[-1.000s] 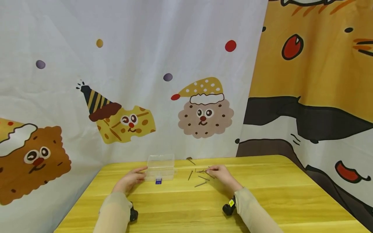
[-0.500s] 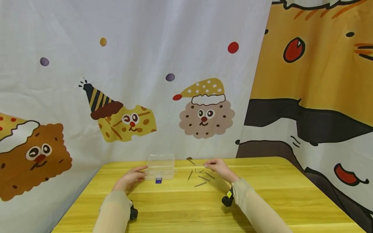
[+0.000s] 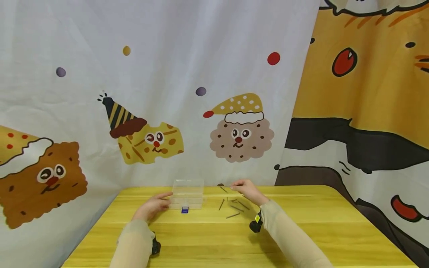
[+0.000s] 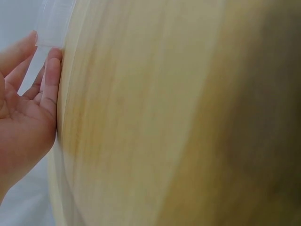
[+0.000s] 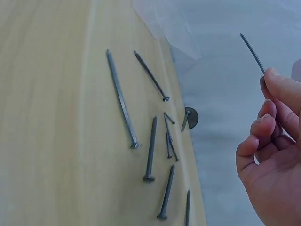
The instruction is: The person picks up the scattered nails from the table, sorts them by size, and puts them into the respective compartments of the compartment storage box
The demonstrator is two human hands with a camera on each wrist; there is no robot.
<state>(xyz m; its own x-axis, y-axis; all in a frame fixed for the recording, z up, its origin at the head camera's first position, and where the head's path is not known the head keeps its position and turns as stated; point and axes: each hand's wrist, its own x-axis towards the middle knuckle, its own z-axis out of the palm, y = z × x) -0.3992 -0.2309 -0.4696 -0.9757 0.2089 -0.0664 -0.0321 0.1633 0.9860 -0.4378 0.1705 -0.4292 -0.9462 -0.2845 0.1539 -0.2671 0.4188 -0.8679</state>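
Note:
My right hand (image 3: 247,190) is raised over the far part of the table and pinches a thin nail (image 5: 252,52) between thumb and index finger. Its other fingers curl loosely. Below it several grey nails (image 5: 123,101) of different lengths lie scattered, some of the small ones crossing. A clear plastic box (image 3: 186,201) stands to their left, lid (image 3: 188,186) raised and blue latch (image 3: 185,210) facing me. My left hand (image 3: 153,208) rests at the box's left side, its fairly straight fingers touching it. What the box contains cannot be made out.
The wooden table (image 3: 207,238) reaches back to a cartoon-printed curtain (image 3: 167,56). A dark round spot (image 5: 193,117) shows at the curtain's foot behind the nails. Each wrist wears a small black camera (image 3: 256,222).
My right hand has picked a nail from the scattered group and lifted it up and towards the back. The left hand stays by the box. The head view has shifted slightly.

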